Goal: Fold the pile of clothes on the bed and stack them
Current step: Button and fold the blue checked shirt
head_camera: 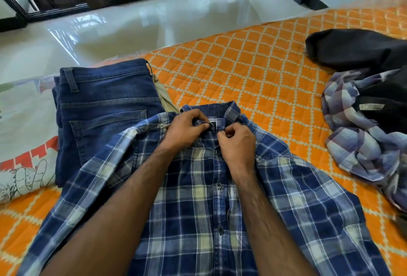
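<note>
Orange quilted bedding with a cream lattice pattern covers the bed [253,73], and beyond it lies a glossy pale floor [132,26] with dark curtains hanging at the window. One blue, white and cream plaid shirt [198,209] lies front-up on the bed right before the person, its button placket closed down the middle with at least three dark buttons showing and its collar pointing away. Both hands work at the collar: the left hand [187,130] pinches the collar edge between thumb and curled fingers, and the right hand [237,143] pinches the placket just beside it, fingers curled tight on the cloth. One pair of folded blue jeans [103,110] sits to the left, touching the shirt's shoulder, atop a beige garment [161,97] whose edge peeks out. On the right, well apart, lies an unfolded heap: one pale purple plaid shirt [356,143] and dark clothing [356,48] bearing a small label [371,106] too blurred to read. At far left a pillow [24,143] shows red lettering, cut off and unreadable, above a line drawing.
</note>
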